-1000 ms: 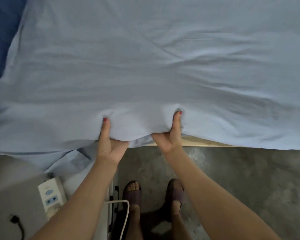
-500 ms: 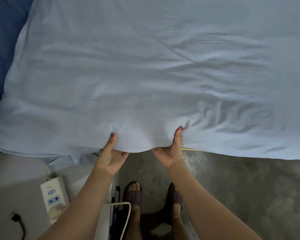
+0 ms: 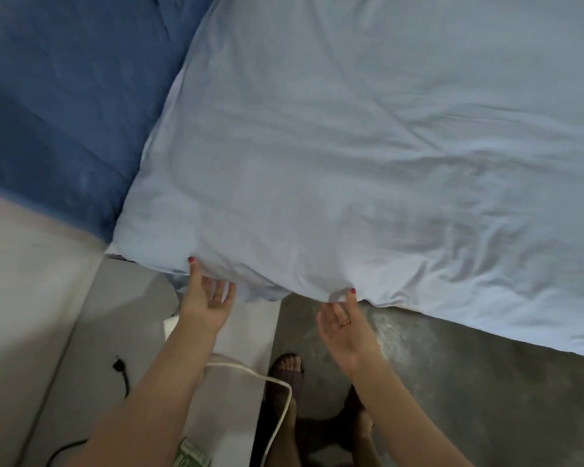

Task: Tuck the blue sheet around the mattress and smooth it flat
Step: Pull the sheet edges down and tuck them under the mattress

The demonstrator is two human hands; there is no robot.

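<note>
Both hands loosened under blue sheet (image 3: 351,146), edge rumpled

Pale blue sheet (image 3: 368,146), dk blue wall (image 3: 64,96), grey floor (image 3: 469,399), white cable (image 3: 270,385)

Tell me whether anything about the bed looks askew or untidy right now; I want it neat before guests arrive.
Yes. The light blue sheet is creased on its right side, and a loose bunch of it hangs below the edge between the left hand and right hand. A white cable loops across the grey floor.
</note>
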